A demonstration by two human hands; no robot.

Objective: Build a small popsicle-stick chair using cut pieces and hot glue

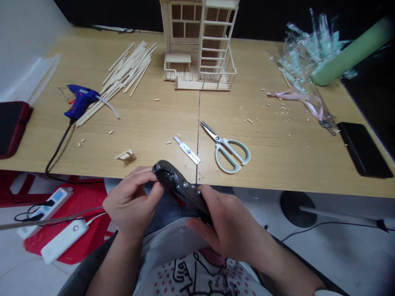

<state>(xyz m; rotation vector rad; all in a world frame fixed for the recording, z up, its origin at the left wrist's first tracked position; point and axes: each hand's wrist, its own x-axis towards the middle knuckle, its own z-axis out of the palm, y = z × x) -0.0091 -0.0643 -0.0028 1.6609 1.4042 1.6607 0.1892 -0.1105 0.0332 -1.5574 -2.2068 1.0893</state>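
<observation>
My right hand (226, 224) is wrapped round the lower end of a black hand tool (182, 187) with a rounded head and several silver screws or studs along its body. The fingers of my left hand (132, 199) are curled, with thumb and forefinger pinching at the rounded head. The tool is held tilted over my lap, just off the table's front edge. Beyond it lie a small white utility knife (189, 152), blade out, and a pair of scissors (226, 149) with pale handles, slightly spread. A small wooden piece (126, 156) stands near the edge, beyond my left hand.
A wooden stick house model (185, 84) stands at the back. Left are a stick pile (131, 68), a blue glue gun (79, 100) and its cord. Plastic wrappers (311, 53), a green cylinder (352, 53) and a black phone (365, 150) lie right. Power strips (64, 240) rest below left.
</observation>
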